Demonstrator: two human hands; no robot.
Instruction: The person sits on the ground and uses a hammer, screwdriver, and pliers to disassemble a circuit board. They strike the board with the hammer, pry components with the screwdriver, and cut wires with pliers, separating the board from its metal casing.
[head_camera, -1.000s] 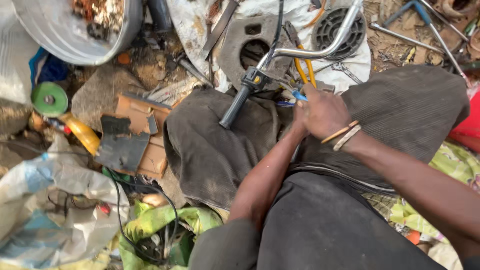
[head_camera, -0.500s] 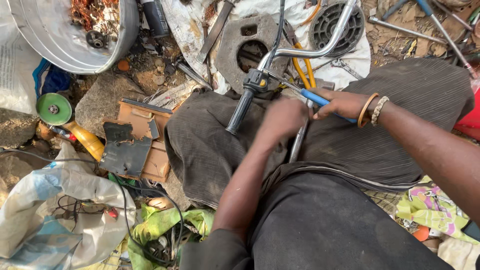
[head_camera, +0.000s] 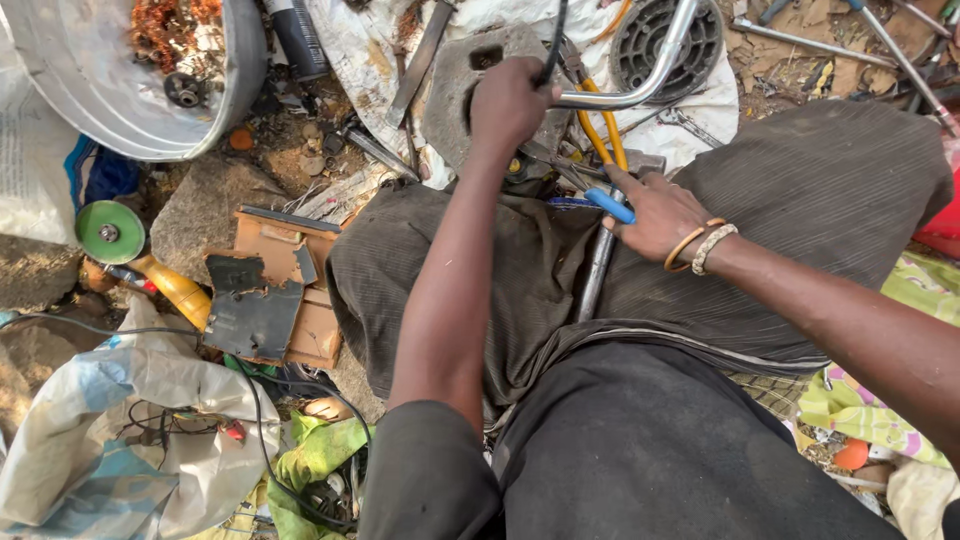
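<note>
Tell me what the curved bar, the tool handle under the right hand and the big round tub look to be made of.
Curved bar: bright, mirror-shiny tube, likely chromed steel.
Tool handle under the right hand: smooth blue coating, probably plastic or rubber over metal.
Tub: dull grey, thin-walled sheet, apparently galvanised or aluminium metal.
The left hand grips the bar's end.
</note>
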